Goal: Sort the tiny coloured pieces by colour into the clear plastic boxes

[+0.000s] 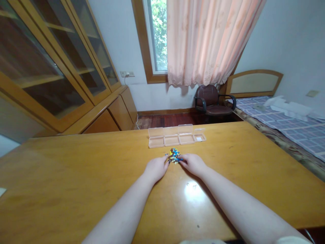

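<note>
A small heap of tiny coloured pieces (174, 152), blue, yellow, brown and white, lies on the wooden table in front of me. They look like toy building bricks, too small to tell for sure. My left hand (156, 168) rests at the heap's left edge, thumb and fingers drawn together; what they hold, if anything, is too small to name. From the right, my right hand (194, 164) reaches the heap with its fingertips pinched at a small blue piece. Just beyond the heap stands a row of clear plastic boxes (172, 140) with their lids raised.
The table (88, 183) spreads widely around both arms. Past its far edge are a brown armchair (212, 100) and a bed (286, 118). A glass-fronted cabinet (76, 91) stands at the left. A pale object (2, 191) lies at the table's left side.
</note>
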Demonstrator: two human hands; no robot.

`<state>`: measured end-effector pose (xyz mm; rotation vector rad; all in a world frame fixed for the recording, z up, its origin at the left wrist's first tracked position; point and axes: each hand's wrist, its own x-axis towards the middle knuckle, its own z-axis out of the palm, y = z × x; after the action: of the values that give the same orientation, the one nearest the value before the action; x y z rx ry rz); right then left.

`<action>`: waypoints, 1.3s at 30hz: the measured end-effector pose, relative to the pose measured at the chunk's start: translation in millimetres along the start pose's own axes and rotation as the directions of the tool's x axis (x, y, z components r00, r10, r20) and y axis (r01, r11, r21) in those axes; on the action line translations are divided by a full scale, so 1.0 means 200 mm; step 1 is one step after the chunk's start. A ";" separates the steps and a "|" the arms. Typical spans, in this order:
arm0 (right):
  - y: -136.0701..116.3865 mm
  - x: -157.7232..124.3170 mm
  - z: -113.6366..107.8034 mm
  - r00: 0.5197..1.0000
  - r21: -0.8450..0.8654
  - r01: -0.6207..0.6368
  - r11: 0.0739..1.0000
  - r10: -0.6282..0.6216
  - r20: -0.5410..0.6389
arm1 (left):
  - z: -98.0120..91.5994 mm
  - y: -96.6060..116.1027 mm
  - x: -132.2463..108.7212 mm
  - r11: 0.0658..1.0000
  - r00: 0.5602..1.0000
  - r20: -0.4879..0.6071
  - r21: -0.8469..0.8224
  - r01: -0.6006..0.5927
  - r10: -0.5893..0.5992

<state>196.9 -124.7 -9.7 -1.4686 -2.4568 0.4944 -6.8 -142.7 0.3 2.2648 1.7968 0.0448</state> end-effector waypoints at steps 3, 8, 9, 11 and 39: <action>0.01 0.00 0.00 1.000 0.016 0.011 1.000 -0.011 -0.002 | 0.00 -0.01 0.00 0.999 1.000 0.004 -0.023 -0.022 0.022; 0.02 0.01 0.01 1.000 0.050 -0.020 0.999 0.020 -0.001 | 0.00 -0.01 0.00 0.997 0.999 -0.025 -0.065 -0.035 0.033; 0.02 0.01 0.01 1.000 0.056 -0.022 0.998 0.022 -0.001 | 0.00 -0.01 -0.01 0.995 0.998 -0.034 -0.081 -0.054 0.051; 0.02 0.01 0.01 1.000 0.065 -0.021 0.998 0.021 -0.006 | -0.01 0.00 -0.01 0.988 0.994 -0.045 -0.114 -0.100 0.095; -0.03 0.00 0.08 0.996 0.463 0.021 0.886 0.019 -0.082 | -0.01 0.04 -0.01 0.963 0.974 -0.013 -0.145 -0.226 0.227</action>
<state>186.2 -130.3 -21.5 -1.2540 -2.0748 0.9256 0.4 -145.3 3.8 2.3497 1.4719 0.2063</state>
